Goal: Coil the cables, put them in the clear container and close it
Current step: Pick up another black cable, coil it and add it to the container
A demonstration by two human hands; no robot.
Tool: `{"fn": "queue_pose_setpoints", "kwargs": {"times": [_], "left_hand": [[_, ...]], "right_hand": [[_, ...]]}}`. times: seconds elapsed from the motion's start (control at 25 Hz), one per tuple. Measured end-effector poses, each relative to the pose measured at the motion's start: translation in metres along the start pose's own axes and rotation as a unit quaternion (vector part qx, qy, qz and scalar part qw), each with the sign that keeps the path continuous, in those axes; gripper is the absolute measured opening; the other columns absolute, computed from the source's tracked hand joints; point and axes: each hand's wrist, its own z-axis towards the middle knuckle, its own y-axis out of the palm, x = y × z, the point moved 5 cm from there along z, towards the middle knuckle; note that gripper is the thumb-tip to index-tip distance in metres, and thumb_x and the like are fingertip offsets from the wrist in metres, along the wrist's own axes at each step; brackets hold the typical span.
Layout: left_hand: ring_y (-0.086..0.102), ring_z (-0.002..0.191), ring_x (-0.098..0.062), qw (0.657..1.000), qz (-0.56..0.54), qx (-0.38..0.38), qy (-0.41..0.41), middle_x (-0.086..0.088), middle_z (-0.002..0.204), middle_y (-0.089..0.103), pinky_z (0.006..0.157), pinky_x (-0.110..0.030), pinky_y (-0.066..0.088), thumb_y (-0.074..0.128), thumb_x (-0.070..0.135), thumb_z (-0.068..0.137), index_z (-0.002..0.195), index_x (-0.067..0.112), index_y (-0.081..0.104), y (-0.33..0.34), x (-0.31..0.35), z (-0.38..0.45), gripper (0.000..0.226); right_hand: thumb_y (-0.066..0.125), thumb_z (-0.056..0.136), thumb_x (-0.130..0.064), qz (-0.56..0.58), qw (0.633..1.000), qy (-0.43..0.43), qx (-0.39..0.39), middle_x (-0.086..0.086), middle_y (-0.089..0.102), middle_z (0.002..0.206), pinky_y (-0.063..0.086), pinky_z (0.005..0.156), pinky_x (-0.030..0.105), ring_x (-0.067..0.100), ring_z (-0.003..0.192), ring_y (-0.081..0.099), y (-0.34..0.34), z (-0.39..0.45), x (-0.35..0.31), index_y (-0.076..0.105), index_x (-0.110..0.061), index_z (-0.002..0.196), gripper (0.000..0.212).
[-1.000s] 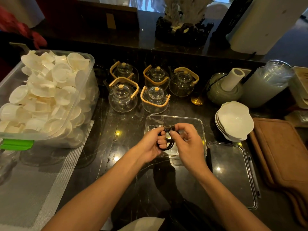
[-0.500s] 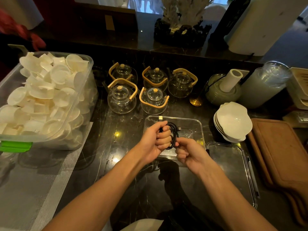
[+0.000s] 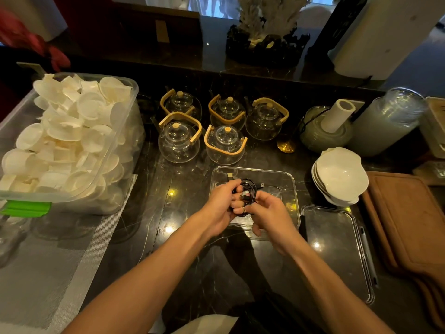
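Cable (image 3: 249,189), one black coil, sits bunched between both hands above the clear container (image 3: 287,179) on the dark counter (image 3: 149,213). From the left: one big plastic tub (image 3: 115,141) heaped with white cups, then five glass teapots (image 3: 178,143). The left hand (image 3: 220,208) is closed around the coil; the right hand (image 3: 269,213) pinches its near side. Right of these lie one clear lid (image 3: 337,249), one stack of white bowls (image 3: 340,174) and brown cutting boards (image 3: 409,225).

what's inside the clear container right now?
Through the clear container, only its bare bottom shows at the far and right parts. The black cable is coiled in the left hand and right hand above it. Hands hide the near-left floor.
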Motion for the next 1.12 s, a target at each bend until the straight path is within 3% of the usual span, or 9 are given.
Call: {"fn": "queue_pose_setpoints", "kwargs": {"times": [0.16, 0.32, 0.52, 0.64, 0.68, 0.8, 0.92, 1.0, 1.12], "left_hand": [[0.031, 0.045, -0.007, 0.998, 0.061, 0.008, 0.000, 0.006, 0.054, 0.031, 0.044, -0.020, 0.029, 0.047, 0.028, 0.105, 0.071, 0.018, 0.048, 0.001, 0.001, 0.002, 0.035], [0.031, 0.048, -0.007, 0.997, 0.075, 0.011, -0.004, 0.006, 0.055, 0.032, 0.046, -0.020, 0.031, 0.045, 0.029, 0.106, 0.073, 0.017, 0.047, -0.002, -0.001, 0.004, 0.035], [0.030, 0.047, -0.007, 0.998, 0.065, 0.016, -0.013, 0.006, 0.053, 0.033, 0.044, -0.019, 0.029, 0.043, 0.027, 0.107, 0.074, 0.015, 0.047, 0.000, -0.007, 0.002, 0.035], [0.028, 0.047, -0.006, 0.996, 0.084, 0.021, -0.008, 0.007, 0.055, 0.032, 0.044, -0.018, 0.026, 0.043, 0.026, 0.107, 0.076, 0.016, 0.050, 0.000, -0.012, 0.002, 0.033], [0.027, 0.047, -0.005, 0.996, 0.085, 0.019, -0.007, 0.007, 0.055, 0.031, 0.043, -0.018, 0.026, 0.044, 0.026, 0.107, 0.077, 0.016, 0.051, 0.000, -0.013, 0.002, 0.033], [0.026, 0.045, -0.005, 0.996, 0.088, -0.005, -0.014, 0.008, 0.054, 0.028, 0.042, -0.017, 0.026, 0.045, 0.027, 0.106, 0.074, 0.017, 0.049, 0.003, -0.009, -0.001, 0.034], [0.031, 0.047, -0.007, 0.997, 0.053, -0.057, -0.026, 0.006, 0.056, 0.028, 0.046, -0.020, 0.036, 0.053, 0.031, 0.102, 0.072, 0.017, 0.051, 0.009, 0.005, -0.006, 0.033], [0.035, 0.048, -0.007, 0.995, 0.027, -0.099, -0.014, 0.006, 0.056, 0.031, 0.052, -0.021, 0.041, 0.060, 0.028, 0.098, 0.070, 0.015, 0.060, 0.019, 0.012, -0.012, 0.031], [0.029, 0.046, -0.005, 0.992, 0.050, -0.118, 0.021, 0.008, 0.052, 0.029, 0.053, -0.022, 0.036, 0.057, 0.017, 0.097, 0.063, 0.016, 0.072, 0.031, 0.010, -0.014, 0.038]], "right_hand": [[0.071, 0.089, -0.016, -0.193, 0.973, -0.056, 0.112, -0.003, 0.065, 0.077, 0.048, 0.054, 0.030, 0.010, 0.061, 0.056, 0.001, 0.002, -0.001, 0.064, -0.020, 0.098, 0.013], [0.062, 0.097, -0.030, -0.450, 0.862, -0.142, 0.185, -0.003, 0.065, 0.083, 0.044, 0.060, 0.029, 0.016, 0.073, 0.062, 0.004, -0.001, -0.013, 0.057, -0.018, 0.098, 0.013], [0.064, 0.099, -0.025, -0.487, 0.799, -0.277, 0.218, 0.003, 0.071, 0.077, 0.049, 0.049, 0.033, 0.022, 0.060, 0.068, 0.009, -0.013, -0.019, 0.062, -0.010, 0.113, 0.021], [0.065, 0.099, -0.022, -0.504, 0.749, -0.356, 0.239, 0.002, 0.071, 0.090, 0.048, 0.051, 0.025, 0.015, 0.065, 0.067, 0.007, -0.017, -0.024, 0.070, -0.010, 0.108, 0.015], [0.065, 0.100, -0.022, -0.481, 0.765, -0.355, 0.239, 0.001, 0.071, 0.098, 0.050, 0.055, 0.023, 0.012, 0.071, 0.067, 0.005, -0.017, -0.026, 0.072, -0.012, 0.109, 0.016], [0.065, 0.100, -0.025, -0.323, 0.873, -0.283, 0.232, -0.007, 0.068, 0.100, 0.054, 0.070, 0.028, 0.006, 0.085, 0.065, -0.006, -0.015, -0.028, 0.074, -0.020, 0.109, 0.014], [0.065, 0.100, -0.023, -0.118, 0.943, -0.224, 0.216, 0.000, 0.070, 0.090, 0.054, 0.059, 0.028, 0.013, 0.071, 0.065, -0.015, -0.014, -0.036, 0.074, -0.022, 0.103, 0.010], [0.063, 0.101, -0.020, 0.010, 0.955, -0.193, 0.223, 0.006, 0.071, 0.084, 0.047, 0.046, 0.025, 0.016, 0.054, 0.059, -0.022, -0.017, -0.040, 0.073, -0.017, 0.101, 0.011], [0.057, 0.104, -0.021, 0.180, 0.956, -0.077, 0.220, 0.004, 0.071, 0.085, 0.042, 0.043, 0.022, 0.011, 0.049, 0.052, -0.026, -0.014, -0.027, 0.070, -0.007, 0.101, 0.019]]}}
